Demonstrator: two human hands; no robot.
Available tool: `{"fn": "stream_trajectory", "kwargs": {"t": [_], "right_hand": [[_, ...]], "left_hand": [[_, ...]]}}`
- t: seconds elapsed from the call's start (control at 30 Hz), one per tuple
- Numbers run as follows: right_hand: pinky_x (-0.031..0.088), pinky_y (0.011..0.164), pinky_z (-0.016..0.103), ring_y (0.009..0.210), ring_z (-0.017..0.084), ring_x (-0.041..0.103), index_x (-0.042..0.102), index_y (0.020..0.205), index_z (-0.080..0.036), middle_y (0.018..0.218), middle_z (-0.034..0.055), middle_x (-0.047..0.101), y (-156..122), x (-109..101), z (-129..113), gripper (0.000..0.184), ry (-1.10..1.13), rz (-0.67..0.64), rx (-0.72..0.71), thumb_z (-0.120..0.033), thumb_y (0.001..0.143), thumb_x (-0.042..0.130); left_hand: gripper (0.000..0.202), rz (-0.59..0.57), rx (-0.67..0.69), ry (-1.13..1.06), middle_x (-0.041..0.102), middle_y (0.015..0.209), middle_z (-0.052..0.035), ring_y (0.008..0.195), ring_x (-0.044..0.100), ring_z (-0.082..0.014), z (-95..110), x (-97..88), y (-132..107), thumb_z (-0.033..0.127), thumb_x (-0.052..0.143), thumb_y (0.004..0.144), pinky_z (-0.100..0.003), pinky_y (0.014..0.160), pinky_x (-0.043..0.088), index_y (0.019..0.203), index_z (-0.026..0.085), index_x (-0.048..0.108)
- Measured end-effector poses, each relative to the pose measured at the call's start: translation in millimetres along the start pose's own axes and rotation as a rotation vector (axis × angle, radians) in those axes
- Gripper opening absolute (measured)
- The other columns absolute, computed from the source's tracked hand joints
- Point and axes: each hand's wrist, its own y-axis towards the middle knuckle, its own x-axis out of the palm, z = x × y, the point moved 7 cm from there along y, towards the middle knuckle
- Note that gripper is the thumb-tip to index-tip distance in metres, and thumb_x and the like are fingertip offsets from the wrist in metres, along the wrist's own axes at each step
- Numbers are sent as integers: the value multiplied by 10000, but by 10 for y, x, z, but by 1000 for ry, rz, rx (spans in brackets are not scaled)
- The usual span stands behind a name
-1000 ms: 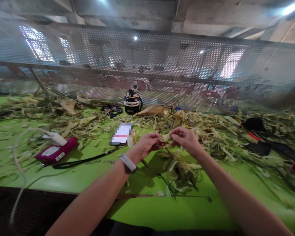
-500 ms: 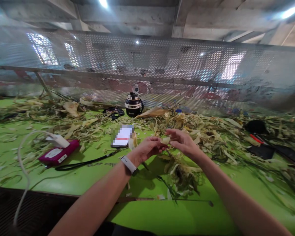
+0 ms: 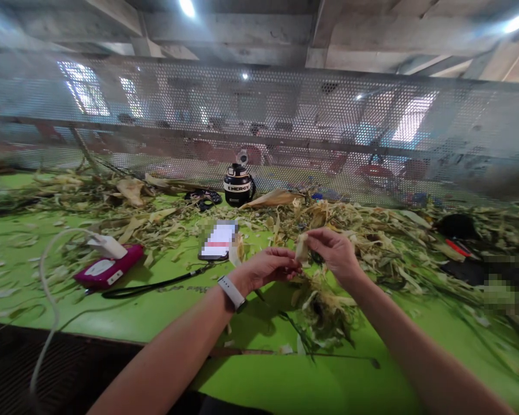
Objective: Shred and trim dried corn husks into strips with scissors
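A short pale strip of corn husk (image 3: 301, 250) stands upright between my hands over the green table. My right hand (image 3: 335, 253) pinches its upper end between thumb and fingers. My left hand (image 3: 268, 270), with a pale watch strap at the wrist, has its fingers closed at the strip's lower end; its fingertips are partly hidden. Below my hands lies a ragged bundle of dried husk (image 3: 326, 317) with a dark centre. A thin stick (image 3: 311, 353) with a dark tip rests in front of it. Another curled husk piece (image 3: 237, 251) is behind my left wrist.
A lit phone (image 3: 219, 239) lies beyond my left hand, its black strap (image 3: 155, 286) trailing left. A magenta box (image 3: 110, 268) carries a white plug and cable. Behind stand a black bottle (image 3: 237, 185) and heaps of husk (image 3: 380, 230), before a perforated screen (image 3: 277, 109).
My right hand has closed on the husk strip, which has turned from lying flat to upright. The view has shifted slightly left.
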Motion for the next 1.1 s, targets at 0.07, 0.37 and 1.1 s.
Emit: {"fn": "stream_trajectory", "kwargs": {"t": [0.07,0.37,1.1], "right_hand": [[522,670,299,657,145,626,636,761,-188,696,16,675,9,-46,-19,280,25,52,9,-435,648,704],[501,755,325,870,178,592,599,910,-202,939,68,620,-109,-10,-410,134,-443,-25,-441,-215,777,590],[501,754,319,944,183,569,605,816,-214,979,71,593,-171,152,-335,44,-521,-35,-589,-216,835,566]], "left_hand": [[80,-26,-23,9,656,591,-37,499,584,-79,-17,24,2,24,675,661,-175,513,470,672,101,655],[173,31,69,-269,604,581,-7,463,493,-32,161,-42,22,28,513,767,-121,467,422,697,106,651],[38,-39,148,-227,625,633,-37,503,538,-37,132,-20,45,78,620,697,-109,450,404,692,74,657]]}}
